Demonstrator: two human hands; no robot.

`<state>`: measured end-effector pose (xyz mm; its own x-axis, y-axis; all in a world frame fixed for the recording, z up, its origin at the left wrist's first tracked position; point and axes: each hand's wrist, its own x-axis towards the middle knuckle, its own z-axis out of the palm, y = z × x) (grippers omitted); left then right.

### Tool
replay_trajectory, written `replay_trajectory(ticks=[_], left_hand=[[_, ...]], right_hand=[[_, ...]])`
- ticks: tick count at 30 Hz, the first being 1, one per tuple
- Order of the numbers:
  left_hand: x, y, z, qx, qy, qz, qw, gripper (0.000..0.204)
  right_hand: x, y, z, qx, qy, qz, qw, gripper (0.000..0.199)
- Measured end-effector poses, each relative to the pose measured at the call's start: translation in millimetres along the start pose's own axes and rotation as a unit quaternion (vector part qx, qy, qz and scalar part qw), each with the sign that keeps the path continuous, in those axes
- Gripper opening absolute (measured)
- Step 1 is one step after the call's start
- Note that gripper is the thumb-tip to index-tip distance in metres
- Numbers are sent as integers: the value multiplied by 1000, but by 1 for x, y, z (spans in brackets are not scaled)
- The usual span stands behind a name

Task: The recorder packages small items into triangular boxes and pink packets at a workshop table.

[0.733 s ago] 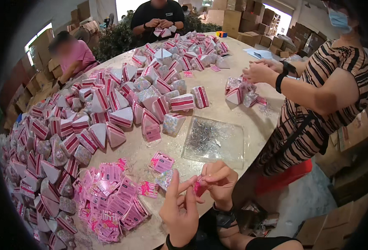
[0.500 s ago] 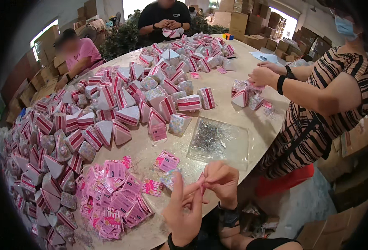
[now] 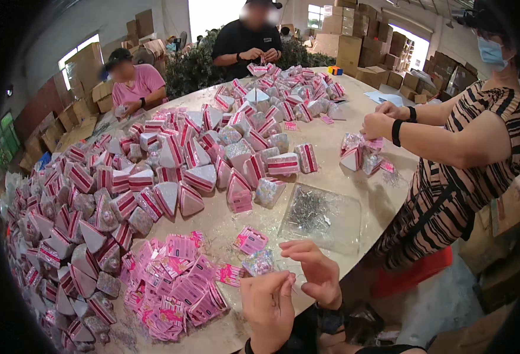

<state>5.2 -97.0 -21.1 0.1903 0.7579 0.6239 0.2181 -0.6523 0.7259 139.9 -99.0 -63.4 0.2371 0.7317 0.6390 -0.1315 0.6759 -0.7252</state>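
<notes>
Person's left hand (image 3: 267, 307), back of the hand up, fingers curled in; thumb and index tips pressed together on a thin pale curved strand (image 3: 298, 281), too fine to identify; cannot tell whether anything else sits inside the palm; right hand (image 3: 318, 272) just beside it, fingers spread and apart, nothing visible in the grasp; the strand shows in the gap between the hands, over the near edge of the pale, round-edged tabletop (image 3: 213, 221).

Nearest to the hands on the table: glittery, pastel-speckled wrapped piece (image 3: 258, 263), just beyond the left hand; two small groups of pink printed cards next to it, one group (image 3: 251, 240) behind, one striped card (image 3: 229, 275) to the left; large loose pile of pink rectangular cards (image 3: 177, 289) further left; shallow clear plastic tray (image 3: 345, 227) beyond the right hand, holding a scatter of thin metallic bits (image 3: 310, 209).

Big heap of white-and-pink cake-slice wedges (image 3: 171, 156) covers the table's left and far side; one wedge (image 3: 239, 187) at its near edge has a pink card against it; co-worker in a striped top (image 3: 478, 135) stands at right, hands over a small cluster of wedges (image 3: 354, 154); co-workers in black (image 3: 242, 44) and pink (image 3: 139, 85) at the far side.
</notes>
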Motion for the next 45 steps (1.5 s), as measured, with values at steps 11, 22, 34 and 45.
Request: replay_trajectory(ticks=[11, 22, 34, 45], left_hand=[[-7, -16, 5, 37, 43, 1, 998, 12], [0, -14, -2, -153, -71, -146, 975, 9], [0, -16, -11, -295, -203, -148, 922, 22], [2, -12, -19, -227, -295, 17, 928, 31]], right_hand=[[0, -14, 5, -139, -117, 92, 979, 30], [4, -29, 0, -318, -84, 50, 943, 15], [-5, -53, -23, -320, -185, 15, 929, 24], [-5, -65, -33, -237, -255, 71, 935, 11]])
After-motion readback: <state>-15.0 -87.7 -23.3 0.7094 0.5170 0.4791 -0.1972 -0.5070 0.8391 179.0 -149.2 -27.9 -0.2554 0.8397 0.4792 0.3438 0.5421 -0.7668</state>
